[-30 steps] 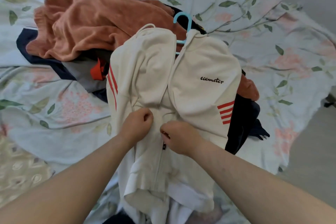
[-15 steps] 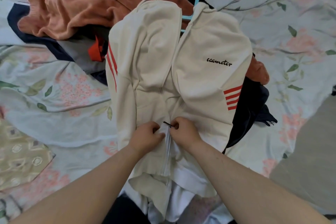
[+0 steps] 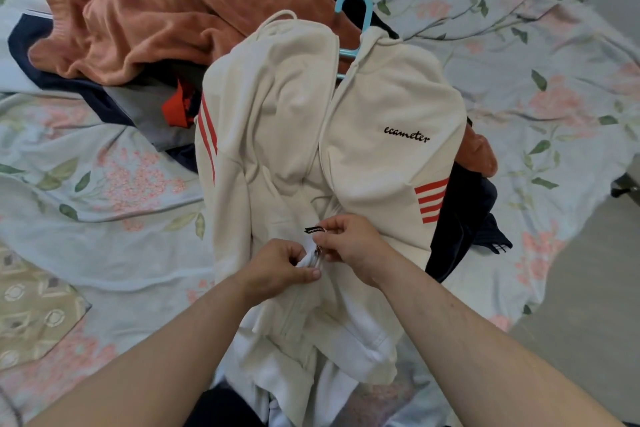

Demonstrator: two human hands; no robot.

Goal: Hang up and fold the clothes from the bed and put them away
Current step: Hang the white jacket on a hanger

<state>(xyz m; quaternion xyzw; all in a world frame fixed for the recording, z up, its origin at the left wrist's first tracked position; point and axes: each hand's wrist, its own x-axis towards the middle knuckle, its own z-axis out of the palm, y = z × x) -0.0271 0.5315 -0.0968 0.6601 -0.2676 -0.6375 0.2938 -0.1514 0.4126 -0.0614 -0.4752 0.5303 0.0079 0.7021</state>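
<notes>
Your two bare forearms come in from the bottom edge and meet over the lower front of the cream zip-up jacket (image 3: 377, 107), which lies face up on the bed (image 3: 540, 87) with its hem nearest you, bunched and hanging over the bed's edge. Your left hand (image 3: 277, 269) has its fingers curled and clamped on the jacket's left front edge, right beside the zipper (image 3: 317, 255). Your right hand (image 3: 351, 244) sits just beside it, almost touching, with thumb and forefinger pinched together on the black zipper pull (image 3: 314, 229), which sticks out to the left of your fingertips. Above your hands the front is open, the two halves parting toward the collar.

The jacket's chest carries the black script "ecameter", and red stripes mark both sleeves. Its shoulders are on a teal plastic hanger (image 3: 360, 9), whose hook pokes out beyond the collar.

A dark navy garment (image 3: 467, 215) lies under the jacket's right side. Beyond and to the left, a crumpled salmon fleece garment (image 3: 166, 14) sits on the pile, with a small red-orange piece (image 3: 178, 107) just beside the jacket's left sleeve. A floral sheet covers the bed; a beige patterned cover (image 3: 31, 308) shows at lower left, and grey floor (image 3: 588, 305) at right.
</notes>
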